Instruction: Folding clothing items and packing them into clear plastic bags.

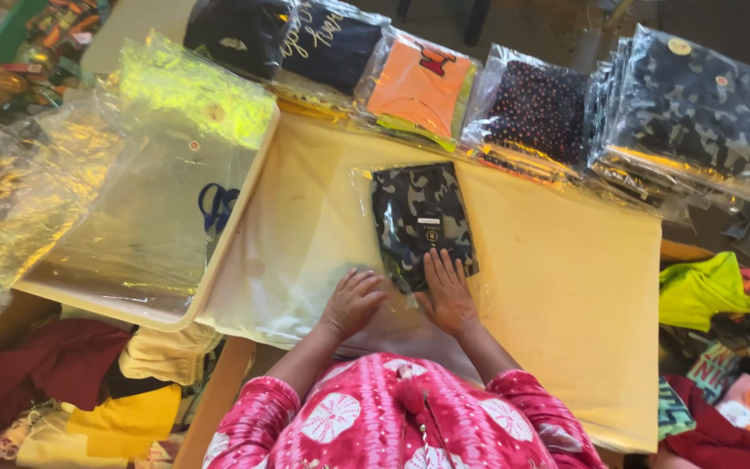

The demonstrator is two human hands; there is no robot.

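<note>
**Inspector:** Presently, the folded camouflage garment [420, 221] lies inside a clear plastic bag [305, 260], flat on the cream tabletop [566, 287], just ahead of the person.

**Clerk:** And the hands?

**Inspector:** Right hand [447, 295] is spread flat, fingers resting on the garment's near edge. Left hand [353, 302] is loosely curled, pressing the bag's open end beside it. Neither grasps anything.

**Clerk:** Which step?

**Inspector:** By my judgement, bagging: the garment is seated in the bag, which is not yet closed. Next would call for smoothing the film and folding the open end.

**Clerk:** Surroundings?

**Inspector:** A pale tray [219, 260] of empty bags with blue scissors [217, 207] at left; bagged garments along the far edge, including an orange one [417, 87] and a camouflage stack [696, 113].
</note>
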